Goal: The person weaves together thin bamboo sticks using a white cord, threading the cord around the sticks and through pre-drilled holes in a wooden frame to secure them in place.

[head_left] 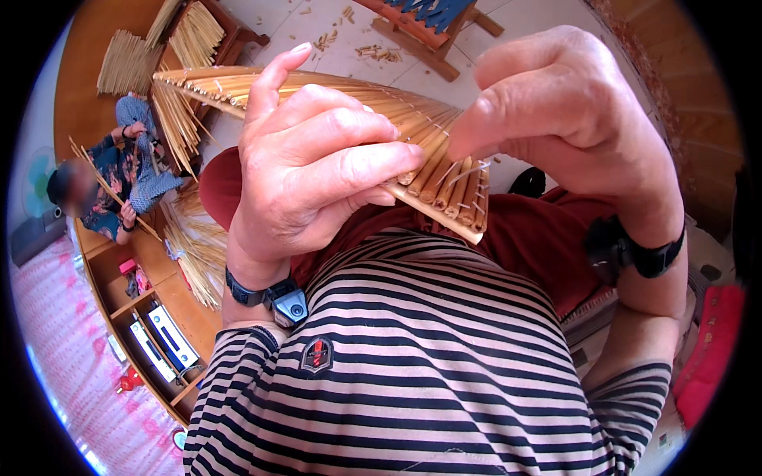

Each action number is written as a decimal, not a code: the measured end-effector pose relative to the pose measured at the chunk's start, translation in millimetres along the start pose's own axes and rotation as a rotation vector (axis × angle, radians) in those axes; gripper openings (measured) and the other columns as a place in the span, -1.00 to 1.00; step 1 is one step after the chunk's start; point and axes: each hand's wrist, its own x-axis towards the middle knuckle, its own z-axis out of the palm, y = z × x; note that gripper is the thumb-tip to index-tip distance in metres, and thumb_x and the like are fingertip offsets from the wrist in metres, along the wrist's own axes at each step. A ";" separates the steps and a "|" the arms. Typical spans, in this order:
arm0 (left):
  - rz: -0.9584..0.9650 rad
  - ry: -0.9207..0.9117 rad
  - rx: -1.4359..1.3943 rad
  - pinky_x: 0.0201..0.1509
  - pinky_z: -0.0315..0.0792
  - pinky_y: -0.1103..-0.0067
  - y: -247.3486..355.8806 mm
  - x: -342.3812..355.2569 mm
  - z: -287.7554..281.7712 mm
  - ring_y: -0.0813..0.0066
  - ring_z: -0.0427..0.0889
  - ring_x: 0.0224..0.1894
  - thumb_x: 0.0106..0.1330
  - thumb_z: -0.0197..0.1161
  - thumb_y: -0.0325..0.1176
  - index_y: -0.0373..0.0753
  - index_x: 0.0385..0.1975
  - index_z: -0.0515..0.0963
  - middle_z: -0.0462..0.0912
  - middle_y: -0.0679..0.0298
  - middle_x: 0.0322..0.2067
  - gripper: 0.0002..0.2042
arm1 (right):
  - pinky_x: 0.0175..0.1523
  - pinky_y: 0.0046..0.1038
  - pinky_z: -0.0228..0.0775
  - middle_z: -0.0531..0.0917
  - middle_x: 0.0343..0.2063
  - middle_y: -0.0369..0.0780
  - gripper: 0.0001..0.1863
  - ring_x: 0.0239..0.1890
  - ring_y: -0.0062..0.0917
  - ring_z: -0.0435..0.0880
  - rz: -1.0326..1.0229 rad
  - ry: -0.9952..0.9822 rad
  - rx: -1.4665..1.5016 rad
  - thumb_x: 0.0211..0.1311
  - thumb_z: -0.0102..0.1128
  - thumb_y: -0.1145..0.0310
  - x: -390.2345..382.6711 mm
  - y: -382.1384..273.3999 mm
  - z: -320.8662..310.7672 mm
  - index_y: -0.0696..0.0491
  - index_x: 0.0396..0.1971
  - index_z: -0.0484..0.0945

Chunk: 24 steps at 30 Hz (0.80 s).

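Observation:
A panel of straw-coloured stalks (425,123), laid side by side and bound with white thread, stretches away in front of me above my lap. A pale flat strip (444,217) runs along its near edge, beside the cut round stalk ends. My left hand (305,163) grips this edge, fingers on top and thumb beneath, with the little finger raised. At the panel's right corner my right hand (571,107) is closed in a pinch, its fingertips against the stalks. Short white thread ends (470,168) stick out beside it; what the pinch holds is hidden.
Another person (111,182) sits at the left, holding long stalks. Stalk bundles (194,36) lie on wooden furniture, with more loose stalks (194,254) lower down. Stalk offcuts (377,53) litter the tiled floor near a blue-topped wooden stool (429,40). A cabinet shelf holds white devices (171,333).

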 end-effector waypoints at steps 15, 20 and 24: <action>-0.006 0.120 -0.106 0.43 -0.01 0.04 -53.4 -1.3 1.1 0.40 0.65 -0.21 0.10 0.42 -0.08 -0.05 -0.24 0.71 0.70 0.41 -0.34 -0.71 | -0.30 -0.43 0.51 0.69 -0.51 -0.21 -0.89 -0.42 -0.38 0.70 0.073 -0.145 -0.055 0.03 0.32 0.58 44.5 41.1 -8.1 0.09 -0.41 0.70; -0.006 0.173 -0.109 0.45 -0.07 0.04 -54.8 4.7 -1.2 0.44 0.63 -0.18 0.12 0.42 -0.20 -0.05 -0.26 0.69 0.69 0.44 -0.36 -0.79 | -0.31 -0.45 0.50 0.69 -0.51 -0.21 -0.91 -0.44 -0.39 0.68 0.112 -0.131 -0.097 0.04 0.36 0.52 45.9 43.4 -5.6 0.10 -0.41 0.70; -0.069 0.153 -0.043 0.47 -0.11 0.04 -51.7 13.2 -4.7 0.46 0.61 -0.19 0.15 0.40 -0.30 -0.07 -0.29 0.67 0.67 0.45 -0.39 -0.85 | -0.38 -0.50 0.38 0.59 -0.56 -0.24 -0.94 -0.50 -0.51 0.59 0.132 -0.055 -0.086 0.07 0.34 0.56 46.8 46.6 -7.8 0.14 -0.42 0.70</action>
